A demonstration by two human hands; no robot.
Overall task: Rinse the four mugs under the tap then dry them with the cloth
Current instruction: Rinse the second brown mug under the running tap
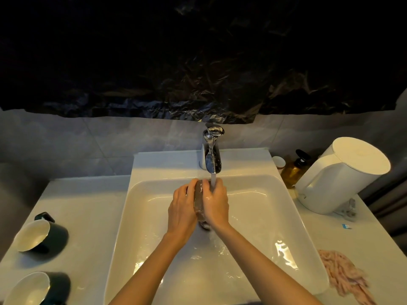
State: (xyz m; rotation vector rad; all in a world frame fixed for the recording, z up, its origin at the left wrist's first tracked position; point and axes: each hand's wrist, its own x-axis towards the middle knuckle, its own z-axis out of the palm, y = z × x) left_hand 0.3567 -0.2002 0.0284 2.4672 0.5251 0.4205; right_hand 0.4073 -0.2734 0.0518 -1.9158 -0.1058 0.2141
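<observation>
Forearms [141, 280] in over sink [275, 216] | left hand [182, 208], right hand [217, 205] curled round brown mug [199, 199], under tap [212, 155] stream | likely wet-slick, rigid, chippable | grip round body, both sides; handle hidden

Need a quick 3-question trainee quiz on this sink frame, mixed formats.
1. True or false: the tap is running while the left hand and right hand hold the brown mug.
2. The pink cloth lies: A) in the sink; B) on the counter right of the sink; C) over the tap.
3. Fill in: ___ dark mugs lie on their sides left of the sink.
Key: 1 true; 2 B; 3 two.
</observation>
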